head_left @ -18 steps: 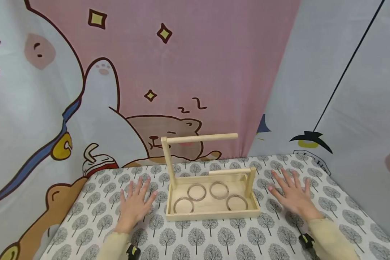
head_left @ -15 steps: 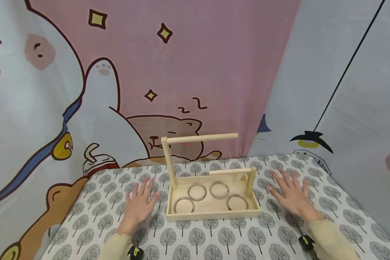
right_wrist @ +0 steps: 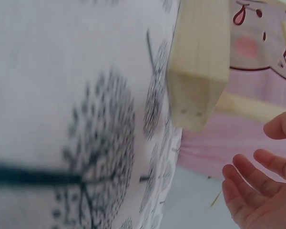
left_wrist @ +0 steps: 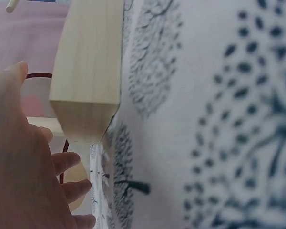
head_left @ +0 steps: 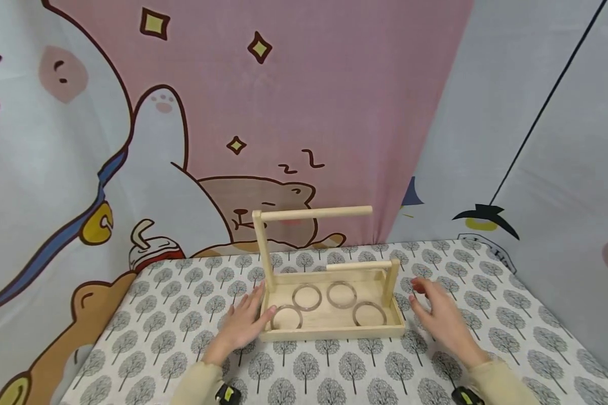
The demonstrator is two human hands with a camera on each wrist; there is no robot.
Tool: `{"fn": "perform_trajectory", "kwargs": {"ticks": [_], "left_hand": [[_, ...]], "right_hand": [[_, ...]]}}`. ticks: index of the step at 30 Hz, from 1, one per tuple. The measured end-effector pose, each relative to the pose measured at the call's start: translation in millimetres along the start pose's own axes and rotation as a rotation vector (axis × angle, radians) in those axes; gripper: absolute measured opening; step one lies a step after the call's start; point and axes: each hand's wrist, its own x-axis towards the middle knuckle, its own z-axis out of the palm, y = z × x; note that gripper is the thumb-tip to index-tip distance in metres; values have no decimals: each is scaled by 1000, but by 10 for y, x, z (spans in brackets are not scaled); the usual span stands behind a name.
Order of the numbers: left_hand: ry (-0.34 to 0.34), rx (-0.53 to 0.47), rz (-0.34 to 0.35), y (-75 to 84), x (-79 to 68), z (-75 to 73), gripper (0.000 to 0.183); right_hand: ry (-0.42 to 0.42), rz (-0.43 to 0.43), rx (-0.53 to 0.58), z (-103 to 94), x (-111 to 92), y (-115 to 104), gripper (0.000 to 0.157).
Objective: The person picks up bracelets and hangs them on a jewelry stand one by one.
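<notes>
A pale wooden tray (head_left: 331,334) stands on the table with several thin clear rings inside, one ring (head_left: 307,310) near its back left. From its left end rises a tall post (head_left: 263,250) bearing a long bar; a short post (head_left: 392,284) with a shorter bar stands at the right. My left hand (head_left: 239,327) is at the tray's left end, fingers along the outside and thumb over the front left corner, overlapping a ring. Off the right end, my right hand (head_left: 445,325) is apart from the tray end (right_wrist: 198,81), with fingers bent loosely and nothing held.
A white cloth (head_left: 182,360) printed with grey trees covers the table. Behind it hangs a pink curtain (head_left: 329,101) with cartoon animals, and pale cloth (head_left: 552,185) runs along the right side. Dark straps with small devices (head_left: 228,394) sit at both wrists.
My left hand has moved right to the tray's left end. The right hand has come slightly inward, its spread fingers now bent. The tray and rings stay in place.
</notes>
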Motion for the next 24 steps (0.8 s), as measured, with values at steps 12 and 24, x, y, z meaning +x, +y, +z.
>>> {"fn": "perform_trajectory", "kwargs": {"ticks": [12,24], "left_hand": [[1,-62,38,-26,-20,114,76],[-42,-18,26,11,2,110,92]], "right_hand": [[65,-179,104,185,2,-275,34],[7,-198,221,421,69,-458,35]]}}
